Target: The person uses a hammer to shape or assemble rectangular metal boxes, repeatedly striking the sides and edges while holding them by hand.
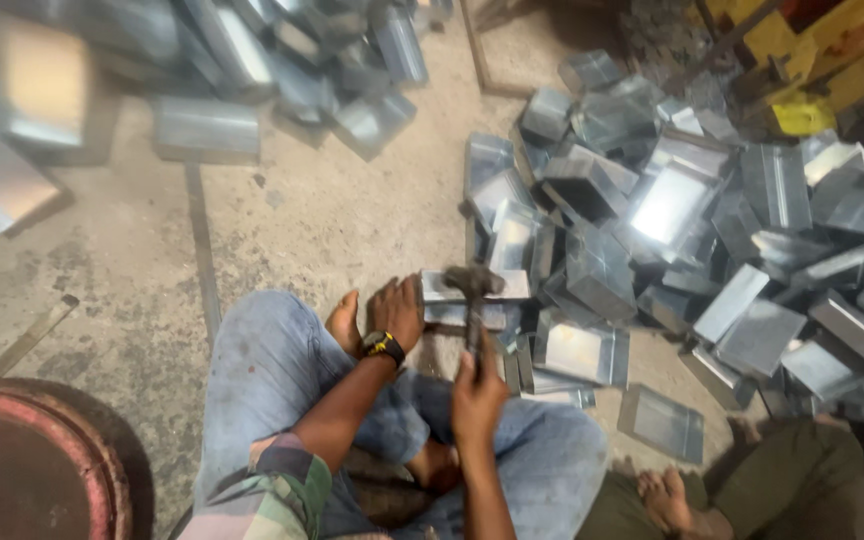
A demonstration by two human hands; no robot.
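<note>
- My right hand (476,385) is wrapped tight around the handle of a hammer (472,300), whose dark head hangs just over the sheet-metal piece (472,287) on the floor in front of my crossed legs.
- My left hand (396,310), with a watch (384,346) at the wrist, lies flat with the fingers together, pressing on the near-left end of that piece.
- The piece sits on the concrete floor (292,220), at the edge of a big pile of metal boxes (672,210) to my right.
- I judge the metal thin, stiff and light, so it would skid or bounce unless held down. The cut edges look sharp, so I would press on the flat face, well away from the hammer.
- The hammer is head-heavy; the grip sits low on the handle.
- More boxes (212,60) lie blurred at top left, and another person's foot (667,495) shows at bottom right.
</note>
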